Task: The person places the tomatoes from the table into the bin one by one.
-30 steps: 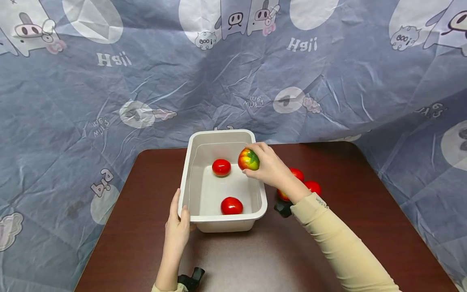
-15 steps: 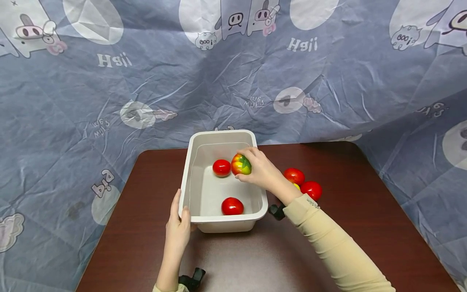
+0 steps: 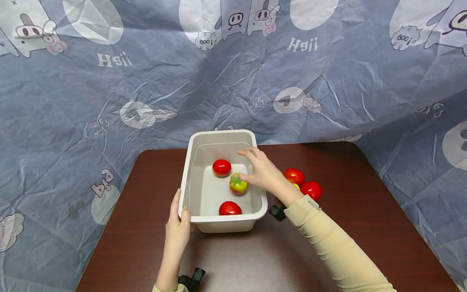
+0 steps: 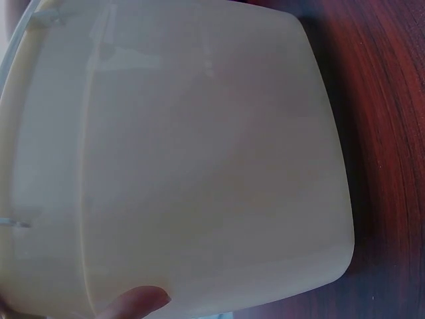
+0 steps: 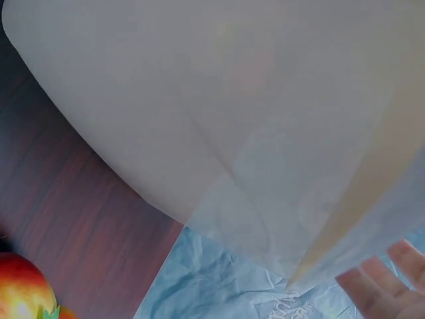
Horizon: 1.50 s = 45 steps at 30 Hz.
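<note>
A greyish-white plastic bin [image 3: 230, 218] stands on the table. My left hand [image 3: 177, 227] grips its near left corner; in the left wrist view a fingertip [image 4: 147, 300] rests along the bin's outer wall. Over the right side of the bin, my right hand [image 3: 265, 173] has its fingers spread apart and holds nothing. Just below its thumb, a yellow-red toy tomato [image 3: 238, 185] with a green leafy top lies on the bin floor. Two smooth red toy tomatoes share the bin, one farther back [image 3: 221, 167] and one by the near wall [image 3: 230, 208].
Right of the bin lie more toy tomatoes, two of them red [image 3: 294, 176] [image 3: 311, 190], beside a partly hidden yellowish one [image 3: 297, 185]. The dark reddish-brown table [image 3: 146, 178] ends at a blue-grey printed cloth [image 3: 157, 89] behind it.
My right hand carried the yellow-red toy tomato left over the bin, then spread its fingers and let it drop in. The near red toy tomato shifted slightly left. My left hand stayed put.
</note>
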Each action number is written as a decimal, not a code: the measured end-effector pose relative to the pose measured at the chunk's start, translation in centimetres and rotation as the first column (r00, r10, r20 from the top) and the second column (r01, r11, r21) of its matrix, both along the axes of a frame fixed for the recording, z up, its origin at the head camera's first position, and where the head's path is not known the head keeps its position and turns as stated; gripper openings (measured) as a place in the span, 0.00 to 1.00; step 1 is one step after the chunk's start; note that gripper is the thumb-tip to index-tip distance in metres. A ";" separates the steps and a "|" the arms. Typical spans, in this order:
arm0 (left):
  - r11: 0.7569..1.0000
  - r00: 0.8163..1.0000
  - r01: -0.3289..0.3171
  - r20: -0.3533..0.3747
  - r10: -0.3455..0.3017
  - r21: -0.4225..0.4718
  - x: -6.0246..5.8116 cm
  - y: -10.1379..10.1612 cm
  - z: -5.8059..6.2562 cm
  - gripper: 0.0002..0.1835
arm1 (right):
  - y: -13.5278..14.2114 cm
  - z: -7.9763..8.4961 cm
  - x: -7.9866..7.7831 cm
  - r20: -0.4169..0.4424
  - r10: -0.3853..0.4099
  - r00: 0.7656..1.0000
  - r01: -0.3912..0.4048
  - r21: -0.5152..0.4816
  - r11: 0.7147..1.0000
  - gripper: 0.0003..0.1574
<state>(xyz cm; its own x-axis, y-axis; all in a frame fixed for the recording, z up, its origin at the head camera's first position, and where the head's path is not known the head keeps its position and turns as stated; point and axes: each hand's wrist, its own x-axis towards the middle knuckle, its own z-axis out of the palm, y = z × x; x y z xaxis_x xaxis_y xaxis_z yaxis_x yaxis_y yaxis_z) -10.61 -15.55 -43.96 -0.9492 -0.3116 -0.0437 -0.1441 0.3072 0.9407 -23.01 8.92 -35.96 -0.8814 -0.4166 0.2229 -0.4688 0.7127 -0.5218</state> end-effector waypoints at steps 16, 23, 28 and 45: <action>1.000 1.000 -0.002 0.002 0.003 -0.020 0.1 0.0 0.0 0.30 | 3.5 0.0 0.1 -0.114 -0.069 0.991 0.061 -0.078 0.995 0.31; 0.999 1.000 -0.002 0.005 0.002 -0.033 0.0 0.0 -0.1 0.30 | 5.4 -0.3 -0.2 -0.091 -0.152 0.984 0.146 -0.065 0.987 0.26; 1.000 1.000 -0.001 0.011 0.001 -0.027 0.0 0.0 0.0 0.30 | 6.8 -1.0 -0.1 -0.067 -0.196 0.978 0.193 -0.041 0.980 0.25; 0.999 1.000 0.006 -0.002 -0.006 -0.033 0.1 0.0 0.1 0.30 | 10.5 -6.4 -0.3 0.052 -0.268 0.962 0.261 0.116 0.958 0.23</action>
<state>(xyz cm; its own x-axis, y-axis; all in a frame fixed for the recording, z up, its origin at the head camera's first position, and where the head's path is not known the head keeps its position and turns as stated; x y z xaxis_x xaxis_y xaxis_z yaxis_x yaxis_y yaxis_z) -10.55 -15.53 -43.86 -0.9513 -0.3067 -0.0319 -0.1405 0.3390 0.9302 -23.27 19.40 -42.32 -0.9747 -0.1845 0.1265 -0.2224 0.8600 -0.4593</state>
